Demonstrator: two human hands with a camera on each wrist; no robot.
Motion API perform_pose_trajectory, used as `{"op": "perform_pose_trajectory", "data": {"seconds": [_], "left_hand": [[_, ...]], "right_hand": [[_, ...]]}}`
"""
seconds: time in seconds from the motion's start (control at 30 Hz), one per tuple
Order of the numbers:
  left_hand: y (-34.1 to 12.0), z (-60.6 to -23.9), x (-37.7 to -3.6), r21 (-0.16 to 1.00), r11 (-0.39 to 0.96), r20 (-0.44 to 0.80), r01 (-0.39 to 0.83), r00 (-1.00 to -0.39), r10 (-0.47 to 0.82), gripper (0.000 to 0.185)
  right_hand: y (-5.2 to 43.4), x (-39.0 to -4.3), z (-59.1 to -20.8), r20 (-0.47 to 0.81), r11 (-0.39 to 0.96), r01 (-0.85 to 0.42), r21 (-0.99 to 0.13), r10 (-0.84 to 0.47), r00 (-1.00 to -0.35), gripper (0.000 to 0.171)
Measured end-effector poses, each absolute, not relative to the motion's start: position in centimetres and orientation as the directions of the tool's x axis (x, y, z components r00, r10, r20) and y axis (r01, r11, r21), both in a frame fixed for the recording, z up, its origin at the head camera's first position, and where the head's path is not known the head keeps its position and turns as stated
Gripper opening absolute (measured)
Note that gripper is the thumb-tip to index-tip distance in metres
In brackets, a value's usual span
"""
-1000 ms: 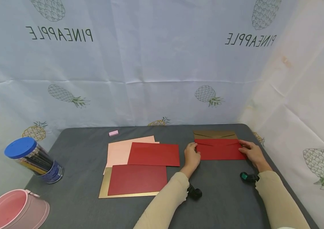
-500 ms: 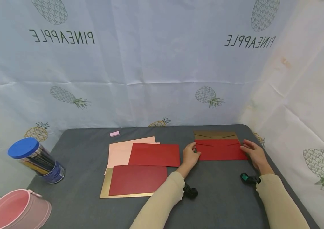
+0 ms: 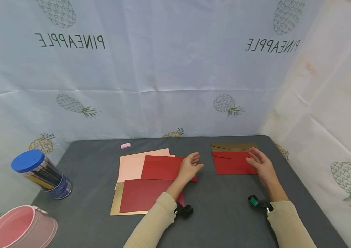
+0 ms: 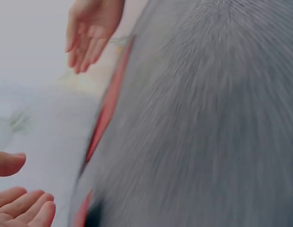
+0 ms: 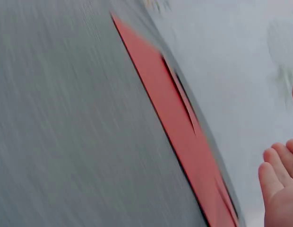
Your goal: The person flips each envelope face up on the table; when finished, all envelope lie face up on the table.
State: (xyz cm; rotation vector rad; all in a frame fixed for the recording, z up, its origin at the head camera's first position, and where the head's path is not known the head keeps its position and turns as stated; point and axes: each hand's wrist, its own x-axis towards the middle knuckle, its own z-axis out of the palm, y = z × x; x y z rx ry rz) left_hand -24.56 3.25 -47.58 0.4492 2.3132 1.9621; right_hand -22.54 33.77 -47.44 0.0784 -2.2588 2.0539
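Note:
A red envelope (image 3: 229,163) lies flat at the table's back right, overlapping the lower part of a gold-brown envelope (image 3: 231,147). My right hand (image 3: 263,168) hovers over the red envelope's right end, fingers relaxed and holding nothing; it hides that end. Over the right part of another red envelope (image 3: 159,167) hangs my left hand (image 3: 188,167), its fingers loosely extended with nothing in them. Below that lies a darker red envelope (image 3: 147,194) on a gold one (image 3: 116,201). Pale pink envelopes (image 3: 130,165) are behind. Both wrist views show bare fingers, blurred by motion.
A clear jar of pencils with a blue lid (image 3: 43,172) stands at the left. In front of it is a pink bucket (image 3: 23,227). A small pink eraser-like block (image 3: 125,145) lies near the back edge of the grey table (image 3: 218,213).
Both hands have let go of the red envelope's ends. My left hand has moved left over the other envelopes; my right hand has shifted left and risen slightly. The red envelope stays in place.

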Motion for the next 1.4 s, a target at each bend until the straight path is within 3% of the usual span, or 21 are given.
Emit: {"op": "perform_pose_trajectory", "data": {"seconds": [0.17, 0.33, 0.53, 0.73, 1.07, 1.4], "left_hand": [[-1.1, -45.6, -23.4, 0.971, 0.145, 0.146, 0.188, -0.955, 0.258, 0.05], [-5.5, -46.7, -24.2, 0.946, 0.245, 0.164, 0.21, -0.967, 0.196, 0.056], [-10.5, -46.5, -25.2, 0.946, 0.276, 0.133, 0.17, -0.98, 0.147, 0.059], [-14.7, -46.6, -24.9, 0.962, 0.263, 0.047, 0.073, -0.993, 0.104, 0.058], [-16.2, -47.4, -24.6, 0.966, 0.255, -0.061, -0.047, -0.997, 0.051, 0.055], [-15.0, -48.3, -24.9, 0.951, 0.303, -0.05, -0.066, -0.997, -0.062, 0.048]], "right_hand": [[29.5, -22.3, -47.8, 0.122, 0.058, -0.129, -0.99, -0.117, -0.986, 0.068], [25.2, -22.0, -47.8, 0.114, 0.042, -0.128, -0.991, -0.244, -0.963, 0.065], [22.1, -22.1, -48.2, 0.068, 0.038, -0.086, -0.996, -0.327, -0.943, 0.069], [19.6, -22.3, -48.8, 0.003, 0.12, -0.054, -0.991, -0.389, -0.921, 0.073], [17.5, -22.0, -49.8, -0.042, 0.17, -0.018, -0.985, -0.34, -0.939, 0.073], [16.8, -21.8, -50.3, -0.022, 0.16, -0.02, -0.987, -0.257, -0.966, 0.072]]}}
